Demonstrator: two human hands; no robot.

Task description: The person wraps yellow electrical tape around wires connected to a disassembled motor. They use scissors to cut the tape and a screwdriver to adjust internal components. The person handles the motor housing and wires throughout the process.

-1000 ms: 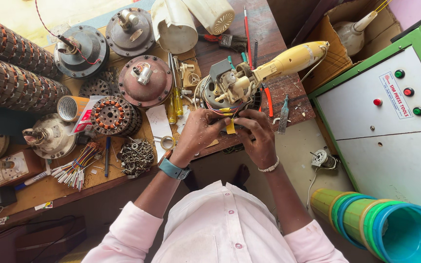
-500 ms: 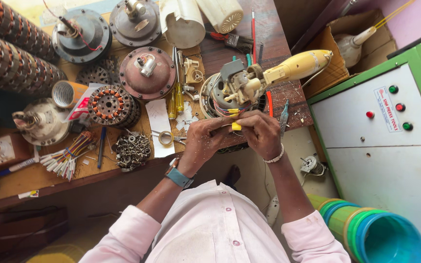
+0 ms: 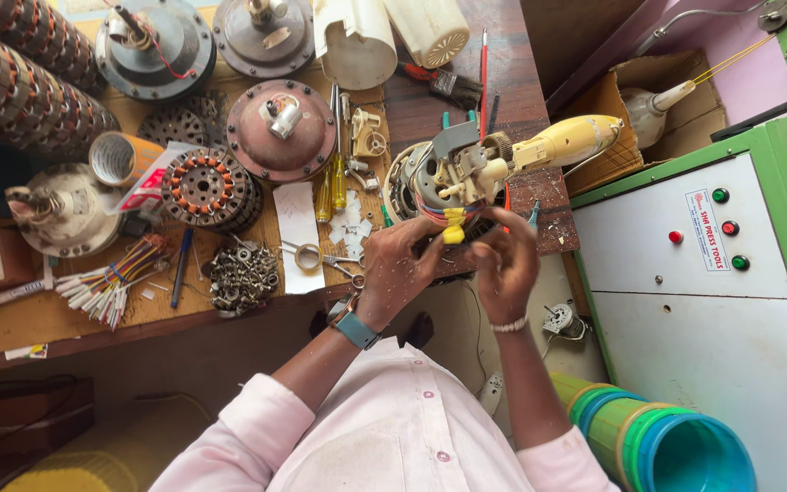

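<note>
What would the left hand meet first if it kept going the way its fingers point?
The left hand points up and right toward the yellow sleeve on the wire bundle, then the fan motor just beyond. Whether its fingertips already touch the sleeve is unclear.

A motor repair workshop: wound stators (image 3: pixel 204 188), motor housings (image 3: pixel 280 129) and screwdrivers (image 3: pixel 332 182) crowd the wooden bench (image 3: pixel 66 314)

The surface (image 3: pixel 38 319) is a brown wooden top, darker at its right end. On it lie round metal motor covers (image 3: pixel 281 129), a ring of copper coils (image 3: pixel 204 188), a pile of small metal nuts (image 3: pixel 242 275), a bunch of coloured wires (image 3: pixel 111 282), a blue pen (image 3: pixel 181 265), scissors (image 3: pixel 321 258), a white paper strip (image 3: pixel 300 228), yellow screwdrivers (image 3: pixel 332 187) and a fan motor (image 3: pixel 453 182) at the front edge.
</note>
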